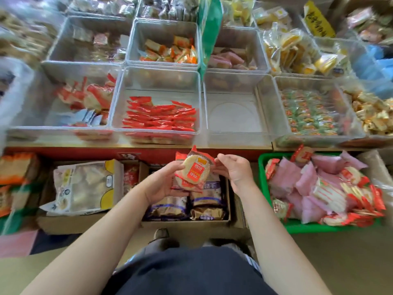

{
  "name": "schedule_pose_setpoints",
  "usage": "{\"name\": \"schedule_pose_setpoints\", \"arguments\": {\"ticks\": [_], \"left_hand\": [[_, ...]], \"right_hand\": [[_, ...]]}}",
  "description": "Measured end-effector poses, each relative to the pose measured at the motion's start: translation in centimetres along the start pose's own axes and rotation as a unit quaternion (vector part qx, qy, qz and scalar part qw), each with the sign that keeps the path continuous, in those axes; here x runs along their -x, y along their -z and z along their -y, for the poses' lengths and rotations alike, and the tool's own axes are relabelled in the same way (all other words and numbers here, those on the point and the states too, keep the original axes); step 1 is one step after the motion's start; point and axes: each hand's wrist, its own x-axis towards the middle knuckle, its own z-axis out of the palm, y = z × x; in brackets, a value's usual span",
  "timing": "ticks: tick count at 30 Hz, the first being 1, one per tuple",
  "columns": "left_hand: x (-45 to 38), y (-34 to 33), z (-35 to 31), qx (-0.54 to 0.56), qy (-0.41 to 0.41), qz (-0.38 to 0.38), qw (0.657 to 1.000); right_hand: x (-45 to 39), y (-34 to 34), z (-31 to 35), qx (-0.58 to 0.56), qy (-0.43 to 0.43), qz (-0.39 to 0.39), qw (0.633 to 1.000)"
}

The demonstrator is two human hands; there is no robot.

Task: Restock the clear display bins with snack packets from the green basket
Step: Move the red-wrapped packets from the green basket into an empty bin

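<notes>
The left hand (164,180) has its fingers and thumb curled around a small stack of rice cracker packets (194,172), gripping it from the left side, while the right hand (232,170) pinches the packets' right edge between thumb and fingertips. The stack sits in the air between the two hands, just below the front of the shelf and above an open cardboard box (227,201) packed with dark purple-and-brown bags (207,200). Just to the right of the right hand stands the green basket (262,182), heaped with pink packets (306,182) and more red-and-white cracker packets. Left of the hands, another cardboard box holds a large pale bag with a yellow corner (85,186). Beyond the hands, a row of clear bins runs across the shelf: one directly ahead holds flat red packets (160,118), the bin to its right (234,112) shows only its bare bottom, and the next to the right is filled with small green and orange sweets (308,112). To the left, another bin holds red-and-white cracker packets (93,96). Farther bins carry orange, pink and yellow snacks, split by an upright green bag (209,28). A red strip (85,153) edges the shelf front, and the floor below is tan.
</notes>
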Motion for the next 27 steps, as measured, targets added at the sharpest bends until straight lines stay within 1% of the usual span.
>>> {"name": "schedule_pose_setpoints", "arguments": {"ticks": [2,4,6,7,9,10,13,15,18,20,22,24,25,26,27], "left_hand": [[1.0,2.4,-1.1,-0.039,0.0,-0.017,0.999],[1.7,4.5,-1.6,-0.038,-0.011,-0.034,0.999],[2.2,5.9,-2.0,-0.026,-0.02,-0.039,0.999],[2.4,6.3,-2.2,-0.022,-0.028,-0.038,0.999],[2.3,6.9,-2.3,-0.018,-0.045,-0.053,0.997],[2.2,7.1,-2.4,-0.013,-0.053,-0.067,0.996],[1.6,7.8,-3.0,0.003,-0.063,-0.106,0.992],[1.4,8.3,-4.1,-0.005,-0.057,-0.106,0.993],[0.7,9.6,-6.9,-0.019,-0.057,-0.11,0.992],[-0.2,11.0,-9.3,-0.019,-0.076,-0.137,0.987],[-1.6,12.2,-11.8,-0.029,-0.116,-0.191,0.974],[-3.4,12.8,-14.0,-0.069,-0.176,-0.252,0.949],[-4.3,13.2,-14.8,-0.102,-0.21,-0.286,0.93],[-5.3,13.5,-15.3,-0.151,-0.245,-0.32,0.903],[-6.3,14.2,-15.6,-0.216,-0.275,-0.356,0.866]], "right_hand": [[0.5,-3.5,0.3,0.023,0.007,-0.005,1.0],[0.8,-6.4,0.5,0.049,0.008,-0.009,0.999],[0.6,-8.5,0.5,0.087,-0.014,0.018,0.996],[0.4,-9.4,0.5,0.126,-0.024,0.037,0.991],[0.0,-10.6,0.6,0.2,-0.016,0.063,0.978],[-0.3,-10.9,0.7,0.216,-0.01,0.066,0.974],[-0.9,-11.4,2.1,0.216,0.0,0.053,0.975],[-1.9,-10.9,2.9,0.202,-0.009,0.052,0.978],[-4.3,-10.4,4.6,0.154,-0.028,0.045,0.987],[-6.4,-10.4,6.3,0.133,-0.027,0.025,0.99],[-8.7,-10.9,8.1,0.142,0.003,-0.001,0.99],[-11.5,-11.6,9.5,0.155,0.041,-0.016,0.987],[-13.0,-12.0,9.9,0.177,0.062,-0.02,0.982],[-14.3,-12.6,10.4,0.213,0.082,-0.025,0.973],[-15.6,-13.3,10.8,0.251,0.106,-0.03,0.962]]}}
